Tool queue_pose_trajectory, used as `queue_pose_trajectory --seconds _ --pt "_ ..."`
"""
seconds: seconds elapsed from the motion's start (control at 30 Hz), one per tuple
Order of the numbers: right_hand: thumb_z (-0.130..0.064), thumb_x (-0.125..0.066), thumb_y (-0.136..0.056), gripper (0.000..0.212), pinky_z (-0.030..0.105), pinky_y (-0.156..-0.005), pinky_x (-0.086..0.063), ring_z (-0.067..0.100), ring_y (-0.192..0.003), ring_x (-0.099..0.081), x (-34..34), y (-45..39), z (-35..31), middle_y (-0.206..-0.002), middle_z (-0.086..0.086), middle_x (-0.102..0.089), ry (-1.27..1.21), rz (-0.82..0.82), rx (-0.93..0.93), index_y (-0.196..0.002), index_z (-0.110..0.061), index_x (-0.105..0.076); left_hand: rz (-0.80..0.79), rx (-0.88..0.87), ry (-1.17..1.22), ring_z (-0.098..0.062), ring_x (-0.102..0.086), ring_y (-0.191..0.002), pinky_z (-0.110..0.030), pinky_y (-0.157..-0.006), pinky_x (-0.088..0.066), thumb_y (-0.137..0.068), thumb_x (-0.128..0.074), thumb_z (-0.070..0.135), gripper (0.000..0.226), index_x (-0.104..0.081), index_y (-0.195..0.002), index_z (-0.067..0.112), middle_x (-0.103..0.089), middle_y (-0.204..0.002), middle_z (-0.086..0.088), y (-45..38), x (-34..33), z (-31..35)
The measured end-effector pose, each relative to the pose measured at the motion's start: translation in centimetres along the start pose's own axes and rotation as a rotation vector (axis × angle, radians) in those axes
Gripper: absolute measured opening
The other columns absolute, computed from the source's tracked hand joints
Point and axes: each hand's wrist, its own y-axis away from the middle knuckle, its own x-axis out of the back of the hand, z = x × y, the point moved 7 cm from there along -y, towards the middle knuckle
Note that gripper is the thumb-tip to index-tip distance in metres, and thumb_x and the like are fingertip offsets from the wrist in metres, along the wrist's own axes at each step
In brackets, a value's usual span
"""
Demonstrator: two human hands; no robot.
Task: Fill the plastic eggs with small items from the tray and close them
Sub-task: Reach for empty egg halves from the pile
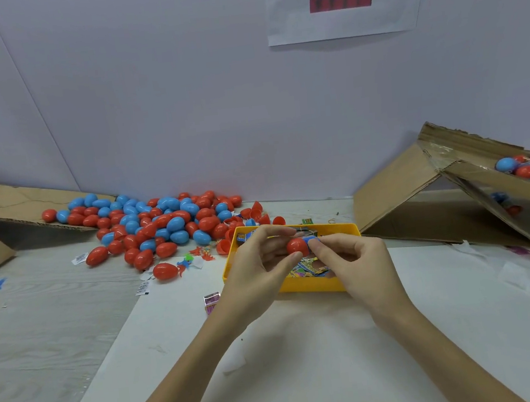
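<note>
Both hands meet above the yellow tray. My left hand pinches the red half of a plastic egg between thumb and fingers. My right hand grips the egg's blue half from the right, and the two halves are pressed together. The tray holds colourful small packets, partly hidden by my hands. I cannot see what is inside the egg.
A heap of red and blue eggs lies at the back left beside a flattened cardboard box. A tilted cardboard box at right holds several eggs. Loose red halves, small toys and wrappers lie near the tray.
</note>
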Motion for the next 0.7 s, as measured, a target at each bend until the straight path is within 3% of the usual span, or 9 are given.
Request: queue_pose_trajectory --seconds 0.13,0.23,0.5,0.7 --pt "-0.031 -0.08 -0.083 0.023 0.026 -0.079 -0.062 0.012 -0.093 -0.076 0.1 -0.1 -0.1 -0.095 -0.006 -0.08 -0.083 0.001 0.007 -0.104 -0.022 -0.08 0.023 -0.005 0.026 -0.01 -0.072 -0.105 -0.026 -0.091 -0.059 -0.092 -0.075 0.014 0.028 -0.069 -0.119 0.016 -0.076 -0.11 0.007 0.0 0.1 0.0" --pt "-0.019 -0.08 -0.087 0.017 0.025 -0.082 -0.061 0.011 -0.095 -0.076 0.1 0.0 -0.4 -0.098 -0.007 -0.08 -0.106 0.003 0.053 -0.103 -0.026 -0.079 0.031 0.026 0.073 -0.015 -0.074 -0.101 -0.029 -0.089 -0.06 -0.095 -0.072 0.019 0.026 -0.07 -0.12 0.016 -0.077 -0.109 0.004 -0.1 0.2 -0.1" --pt "-0.017 -0.079 -0.088 0.024 0.017 -0.08 -0.058 0.009 -0.098 -0.075 -0.3 0.3 -1.3 -0.101 -0.011 -0.079 -0.115 0.007 0.139 -0.101 -0.036 -0.077 0.032 0.055 0.144 -0.016 -0.076 -0.092 -0.02 -0.08 -0.058 -0.096 -0.07 0.019 0.021 -0.073 -0.116 0.015 -0.079 -0.102 0.001 -0.1 0.2 -0.1" --pt "-0.014 -0.077 -0.09 0.022 0.022 -0.083 -0.06 0.009 -0.099 -0.075 -0.6 0.4 -1.0 -0.102 -0.009 -0.079 -0.098 -0.012 0.106 -0.107 -0.029 -0.077 0.02 0.044 0.126 -0.015 -0.075 -0.096 -0.024 -0.084 -0.059 -0.096 -0.07 0.02 0.022 -0.073 -0.118 0.017 -0.078 -0.105 0.005 -0.1 0.2 0.2"
